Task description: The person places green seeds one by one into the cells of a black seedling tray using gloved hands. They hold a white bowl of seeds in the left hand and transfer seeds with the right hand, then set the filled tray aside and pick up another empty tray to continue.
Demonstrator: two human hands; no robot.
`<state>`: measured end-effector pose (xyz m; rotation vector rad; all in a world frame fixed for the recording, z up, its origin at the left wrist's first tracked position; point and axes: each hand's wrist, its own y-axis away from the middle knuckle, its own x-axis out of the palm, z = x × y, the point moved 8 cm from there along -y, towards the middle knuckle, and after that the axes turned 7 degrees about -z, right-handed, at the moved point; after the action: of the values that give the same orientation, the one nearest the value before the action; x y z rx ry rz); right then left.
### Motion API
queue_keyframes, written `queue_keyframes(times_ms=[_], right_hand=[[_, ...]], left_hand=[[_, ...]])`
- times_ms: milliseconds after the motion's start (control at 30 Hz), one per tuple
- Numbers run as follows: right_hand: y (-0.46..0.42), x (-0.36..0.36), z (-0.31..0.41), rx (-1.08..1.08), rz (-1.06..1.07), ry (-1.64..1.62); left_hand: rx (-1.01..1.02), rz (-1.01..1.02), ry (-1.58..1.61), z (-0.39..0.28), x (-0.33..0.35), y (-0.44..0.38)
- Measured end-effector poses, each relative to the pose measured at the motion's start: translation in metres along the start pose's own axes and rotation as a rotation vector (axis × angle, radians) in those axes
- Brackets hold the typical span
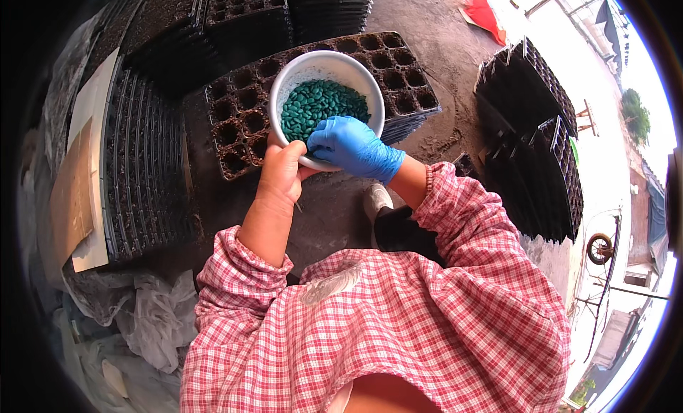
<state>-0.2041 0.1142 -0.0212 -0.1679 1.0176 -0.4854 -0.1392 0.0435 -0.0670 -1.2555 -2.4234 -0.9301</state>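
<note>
My bare left hand (283, 170) grips the near rim of a white plastic bowl (375, 101). Green coated seeds (320, 104) lie in the bowl. My right hand (349, 146), in a blue disposable glove, reaches over the near rim with its fingertips down at the seeds; the glove hides whether any are pinched. Beneath the bowl is a black plastic seedling tray (395, 81) with soil in its cells, on top of a stack of trays. The bowl covers the tray's middle cells.
Soil-filled trays are stacked at the left (144, 167) and at the back (245, 7). More black trays (533, 93) stand at the right. Crumpled plastic sheeting (160, 317) lies at the lower left. A red sheet (483, 15) is on the floor at the back right. A shoe (378, 199) shows below the bowl.
</note>
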Motion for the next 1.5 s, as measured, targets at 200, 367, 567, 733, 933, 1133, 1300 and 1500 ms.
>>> queue_keyframes(times_ms=[200, 367, 567, 733, 933, 1133, 1300, 1500], right_hand=[[0.005, -0.007, -0.01, 0.078, 0.042, -0.077], [0.006, -0.002, -0.013, 0.059, 0.105, -0.003], [-0.001, -0.057, -0.034, 0.15, -0.085, -0.115], [0.048, -0.153, -0.171, 0.416, -0.27, 0.2], [0.107, -0.134, -0.248, 0.604, 0.047, 0.494], [0.1, -0.113, -0.247, 0.622, 0.084, 0.751], [0.091, -0.122, -0.233, 0.672, 0.102, 0.833], [0.018, -0.116, -0.093, 0.207, -0.271, 0.222]], left_hand=[[-0.015, -0.037, 0.027, 0.002, -0.007, -0.003], [-0.011, -0.012, 0.075, 0.005, -0.007, -0.007], [-0.039, -0.048, 0.043, 0.002, -0.009, -0.005], [0.047, -0.136, 0.007, -0.012, -0.02, -0.003], [0.082, -0.146, 0.017, -0.021, -0.026, -0.008], [0.073, -0.143, 0.017, -0.021, -0.026, -0.011], [0.074, -0.123, 0.037, -0.021, -0.023, -0.011], [0.098, -0.156, 0.013, -0.023, -0.022, -0.005]])
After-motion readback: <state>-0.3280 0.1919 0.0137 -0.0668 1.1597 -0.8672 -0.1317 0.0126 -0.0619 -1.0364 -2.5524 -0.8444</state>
